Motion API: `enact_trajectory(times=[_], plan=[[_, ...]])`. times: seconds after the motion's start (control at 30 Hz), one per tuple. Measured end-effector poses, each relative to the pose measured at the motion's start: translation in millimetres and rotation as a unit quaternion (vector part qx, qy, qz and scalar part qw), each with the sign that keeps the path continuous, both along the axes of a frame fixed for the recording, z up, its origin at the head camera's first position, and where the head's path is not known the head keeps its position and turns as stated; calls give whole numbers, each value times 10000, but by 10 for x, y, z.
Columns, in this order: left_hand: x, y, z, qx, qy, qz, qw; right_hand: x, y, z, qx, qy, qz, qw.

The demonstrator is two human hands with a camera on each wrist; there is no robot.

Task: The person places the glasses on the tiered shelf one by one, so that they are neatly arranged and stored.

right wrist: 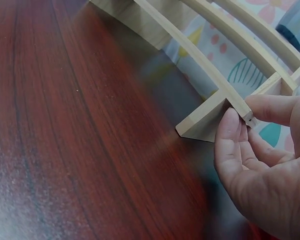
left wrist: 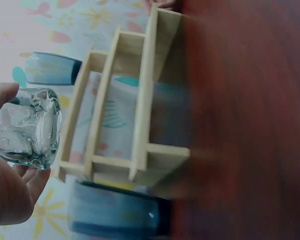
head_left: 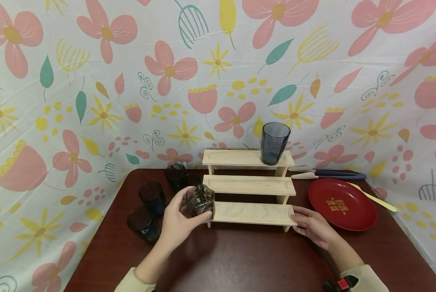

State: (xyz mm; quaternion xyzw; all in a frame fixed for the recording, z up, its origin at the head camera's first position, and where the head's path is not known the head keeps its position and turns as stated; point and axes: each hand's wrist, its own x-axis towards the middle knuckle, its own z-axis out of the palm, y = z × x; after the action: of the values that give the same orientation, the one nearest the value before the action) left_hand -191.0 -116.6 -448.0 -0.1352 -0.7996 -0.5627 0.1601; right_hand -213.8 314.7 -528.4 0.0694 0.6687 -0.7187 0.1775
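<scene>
My left hand point(head_left: 193, 209) grips a clear, wavy-walled glass point(head_left: 200, 201) just off the table, beside the left end of the lowest step of a three-step wooden rack point(head_left: 250, 184). In the left wrist view the glass point(left wrist: 30, 127) sits between thumb and fingers, close to the rack point(left wrist: 135, 100). My right hand point(head_left: 297, 217) pinches the right front corner of the lowest step; thumb and forefinger meet on that corner point(right wrist: 242, 116). A dark blue tumbler point(head_left: 274, 142) stands upright on the top step, at its right end.
Three dark tumblers point(head_left: 152, 197) stand on the brown table point(head_left: 240, 259) left of the rack. At the right lie a red plate point(head_left: 340, 205), a yellow utensil point(head_left: 373, 197) and dark-handled utensils point(head_left: 327, 174). A flowered cloth point(head_left: 93, 101) hangs behind.
</scene>
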Motion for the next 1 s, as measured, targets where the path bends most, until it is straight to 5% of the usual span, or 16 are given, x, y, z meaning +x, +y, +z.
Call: enact_trajectory(times=[0.53,1.0], plan=[[-657,536,460,136,496,-137,9986,8,14,-3,-69,17,23,10000],[-1219,889,689,-26,139,-47,9999,-1,9,-12,-48,-21,0,10000]])
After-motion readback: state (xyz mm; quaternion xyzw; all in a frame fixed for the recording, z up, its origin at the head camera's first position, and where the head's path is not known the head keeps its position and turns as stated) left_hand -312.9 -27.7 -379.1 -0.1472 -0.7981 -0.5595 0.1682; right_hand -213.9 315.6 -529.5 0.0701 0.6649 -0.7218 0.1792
